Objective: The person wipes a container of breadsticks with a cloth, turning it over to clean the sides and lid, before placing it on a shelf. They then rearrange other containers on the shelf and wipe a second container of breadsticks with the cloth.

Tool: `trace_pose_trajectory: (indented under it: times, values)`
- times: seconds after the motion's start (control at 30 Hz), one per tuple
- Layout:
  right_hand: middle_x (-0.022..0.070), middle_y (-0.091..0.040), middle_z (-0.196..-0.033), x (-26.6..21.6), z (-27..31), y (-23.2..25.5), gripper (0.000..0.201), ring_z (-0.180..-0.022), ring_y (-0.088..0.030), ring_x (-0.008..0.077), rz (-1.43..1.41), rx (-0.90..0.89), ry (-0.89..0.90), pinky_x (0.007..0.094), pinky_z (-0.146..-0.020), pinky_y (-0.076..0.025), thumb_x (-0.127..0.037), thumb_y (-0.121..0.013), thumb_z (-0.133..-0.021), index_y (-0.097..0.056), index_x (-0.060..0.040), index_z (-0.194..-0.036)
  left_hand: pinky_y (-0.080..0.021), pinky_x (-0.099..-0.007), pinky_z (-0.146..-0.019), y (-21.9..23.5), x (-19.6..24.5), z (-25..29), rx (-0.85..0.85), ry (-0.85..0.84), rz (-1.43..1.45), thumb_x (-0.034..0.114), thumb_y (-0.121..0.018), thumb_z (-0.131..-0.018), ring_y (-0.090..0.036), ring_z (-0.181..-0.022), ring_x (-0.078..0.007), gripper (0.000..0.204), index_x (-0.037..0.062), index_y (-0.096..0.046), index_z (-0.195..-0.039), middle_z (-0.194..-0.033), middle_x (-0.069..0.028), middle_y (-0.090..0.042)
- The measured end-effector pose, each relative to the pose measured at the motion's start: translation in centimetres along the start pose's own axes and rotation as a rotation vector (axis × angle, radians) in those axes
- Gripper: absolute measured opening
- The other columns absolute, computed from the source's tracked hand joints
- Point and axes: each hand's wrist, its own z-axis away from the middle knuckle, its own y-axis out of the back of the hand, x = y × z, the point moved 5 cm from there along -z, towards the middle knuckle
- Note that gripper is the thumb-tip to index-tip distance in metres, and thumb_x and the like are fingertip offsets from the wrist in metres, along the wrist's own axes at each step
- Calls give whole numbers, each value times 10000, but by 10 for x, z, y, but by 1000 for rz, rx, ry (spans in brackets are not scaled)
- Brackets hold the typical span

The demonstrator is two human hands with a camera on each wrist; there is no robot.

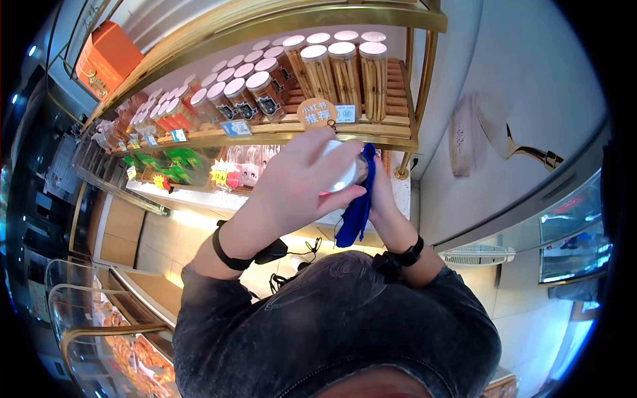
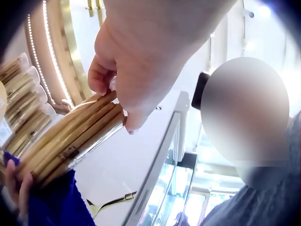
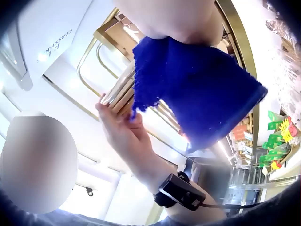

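Note:
A clear jar of long brown sticks (image 2: 80, 136) is held up between both hands in front of the shelf. My left hand (image 1: 295, 179) grips its white-lidded end (image 1: 344, 169), thumb and fingers on either side of the lid. A blue cloth (image 1: 357, 209) lies against the other end of the jar, held there by my right hand (image 1: 381, 196). Fingertips of the right hand show past the cloth's edge in the left wrist view. The cloth hangs down loosely and, in the right wrist view, covers much of the jar.
Similar jars (image 1: 345, 69) stand in rows on the brass-framed shelf (image 1: 428, 73), beside shorter lidded jars (image 1: 265, 93). A round orange sign (image 1: 317, 114) and price tags line its front edge. Green packets (image 1: 182, 162) sit on the lower level. A glass pastry case (image 1: 113, 325) stands behind at left.

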Motion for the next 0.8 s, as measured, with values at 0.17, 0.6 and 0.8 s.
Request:
trace_pose_trajectory:
  times: [0.17, 0.6, 0.8]
  values:
    - [143, -643, -774, 7, 6, 13, 411, -591, -640, 216, 543, -237, -295, 309, -508, -542, -374, -449, -962, -581, 16, -971, -515, -385, -789, 39, 9, -12, 26, 7, -186, 261, -824, -614, -606, -936, -325, 605, 77, -578, -1135, -1042, -146, -591]
    - [125, -647, -926, 40, 5, 50, 502, -737, -641, 231, 346, -194, -583, 366, -609, -544, -440, -444, -935, -558, -2, -1154, -462, -379, -824, 109, -125, -7, 27, 192, -370, 264, -719, -767, -576, -976, -321, 482, 52, -532, -1158, -1084, -126, -578]
    - [142, -644, -926, 57, -12, 53, 517, -756, -639, 254, 301, -100, -578, 390, -629, -544, -445, -463, -921, -557, 13, -1144, -471, -376, -845, 82, -183, -10, 2, 129, -300, 290, -700, -787, -572, -1005, -322, 487, 51, -528, -1176, -1115, -130, -577]
